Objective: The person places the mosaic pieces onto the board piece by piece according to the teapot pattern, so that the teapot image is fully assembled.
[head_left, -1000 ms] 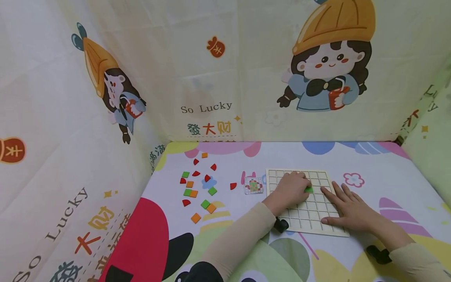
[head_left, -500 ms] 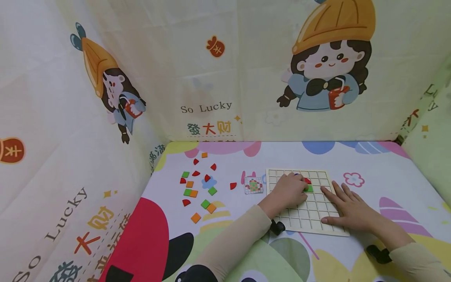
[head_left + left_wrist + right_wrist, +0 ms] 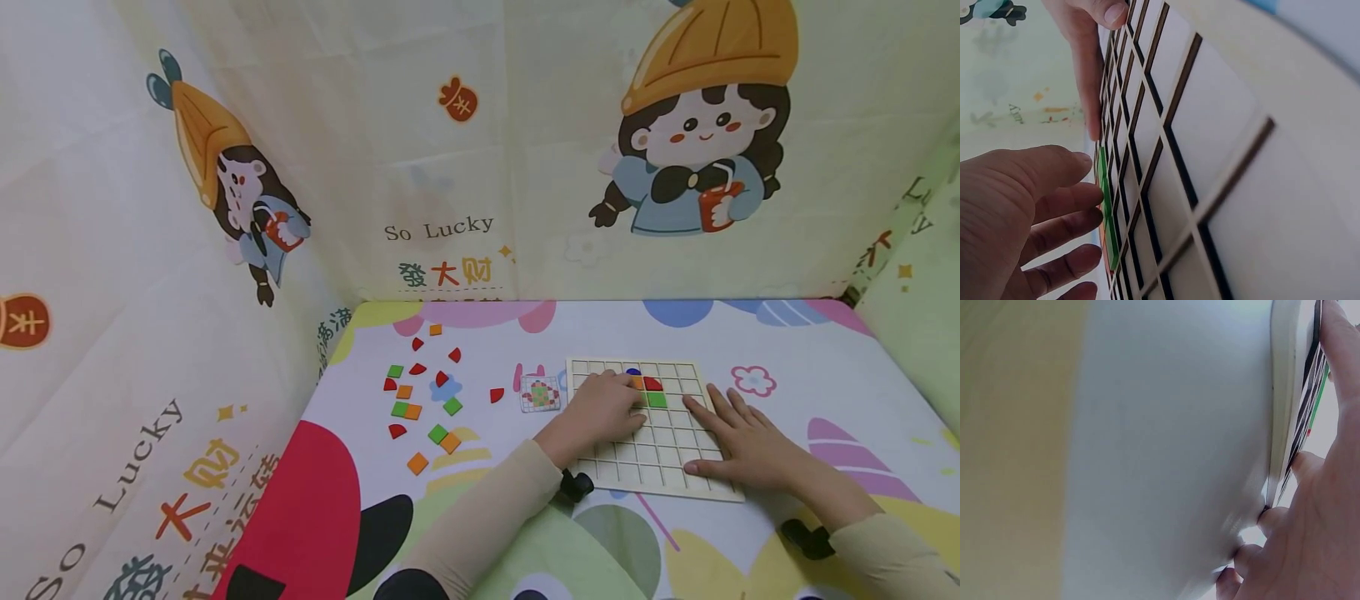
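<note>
On the pale gridded board (image 3: 667,454) lie a green square tile (image 3: 657,401), a red quarter-round tile (image 3: 652,383), an orange tile (image 3: 637,382) and a blue one (image 3: 633,372). My left hand (image 3: 606,407) is over the board's left half, partly covering the tiles there. In the left wrist view its loosely bent fingertips (image 3: 1090,217) are right beside the green tiles (image 3: 1109,228), and nothing shows between thumb and fingers. Spread fingers of my right hand (image 3: 750,442) rest on the board's right side, the thumb on its surface.
Left of the board lies a small pattern card (image 3: 540,395) with a coloured grid picture. Farther left, loose red quarter-round tiles (image 3: 397,432), orange tiles (image 3: 417,464) and green tiles (image 3: 452,407) are scattered on the printed tablecloth (image 3: 787,333). Printed cloth walls stand behind and beside the table.
My left hand has drawn back to the left across the board, uncovering the red, orange and blue tiles beside the green one. The right hand stays where it was.
</note>
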Demonstrator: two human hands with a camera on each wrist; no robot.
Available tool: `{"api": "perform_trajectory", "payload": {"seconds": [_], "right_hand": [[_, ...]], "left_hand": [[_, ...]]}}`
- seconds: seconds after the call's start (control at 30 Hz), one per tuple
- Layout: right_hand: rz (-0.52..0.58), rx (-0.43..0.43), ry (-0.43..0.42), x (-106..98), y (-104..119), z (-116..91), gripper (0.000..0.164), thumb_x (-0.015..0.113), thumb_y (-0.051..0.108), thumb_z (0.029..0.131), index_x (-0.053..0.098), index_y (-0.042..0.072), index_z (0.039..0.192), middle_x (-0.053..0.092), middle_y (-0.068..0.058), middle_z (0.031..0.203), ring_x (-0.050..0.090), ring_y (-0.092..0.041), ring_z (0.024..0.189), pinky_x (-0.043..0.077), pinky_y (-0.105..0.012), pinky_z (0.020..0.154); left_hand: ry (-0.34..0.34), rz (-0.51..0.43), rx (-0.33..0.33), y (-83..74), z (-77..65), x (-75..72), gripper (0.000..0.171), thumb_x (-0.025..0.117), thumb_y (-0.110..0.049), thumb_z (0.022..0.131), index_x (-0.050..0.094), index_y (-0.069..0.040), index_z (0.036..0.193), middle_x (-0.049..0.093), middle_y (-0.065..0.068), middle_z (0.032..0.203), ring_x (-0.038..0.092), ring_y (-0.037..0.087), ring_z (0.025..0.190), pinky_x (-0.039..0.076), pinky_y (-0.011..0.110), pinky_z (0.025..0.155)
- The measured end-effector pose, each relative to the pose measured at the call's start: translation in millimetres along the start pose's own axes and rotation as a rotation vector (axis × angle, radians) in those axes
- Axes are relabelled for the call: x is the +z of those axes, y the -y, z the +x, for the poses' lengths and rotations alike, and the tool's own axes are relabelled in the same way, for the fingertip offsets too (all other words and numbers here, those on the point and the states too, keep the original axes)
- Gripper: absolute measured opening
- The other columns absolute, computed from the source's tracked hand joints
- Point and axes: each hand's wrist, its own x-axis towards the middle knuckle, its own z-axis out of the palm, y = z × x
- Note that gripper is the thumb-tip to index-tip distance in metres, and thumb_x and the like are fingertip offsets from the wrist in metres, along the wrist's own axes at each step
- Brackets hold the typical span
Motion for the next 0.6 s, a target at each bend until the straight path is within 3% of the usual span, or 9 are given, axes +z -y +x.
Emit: {"api": "perform_trajectory", "payload": {"seconds": [0.27,0.6], "right_hand": [[-0.004,-0.005,0.006,0.5,-1.1,1.7,0.108,0.072,0.067,0.084,0.018,0.023,0.167,0.014,-0.033,0.167,0.008,-0.061,0.151,0.015,-0.079,0.112],[0.014,0.003,0.02,-0.1,-0.1,1.5,0.11,0.072,0.066,0.084,0.016,0.022,0.167,0.011,-0.032,0.168,0.005,-0.062,0.151,0.012,-0.079,0.112]], "left_hand": [[0.004,-0.042,-0.022,12.4,-12.0,-3.6,0.022,0.062,-0.044,0.1,0.077,-0.036,0.114,0.065,-0.013,0.121,0.055,0.008,0.103,0.046,0.026,0.087],[-0.003,-0.061,-0.059,38.4,-30.5,-7.9,0.026,0.064,-0.042,0.1,0.076,-0.032,0.12,0.066,-0.011,0.12,0.055,0.01,0.105,0.047,0.028,0.089]]}}
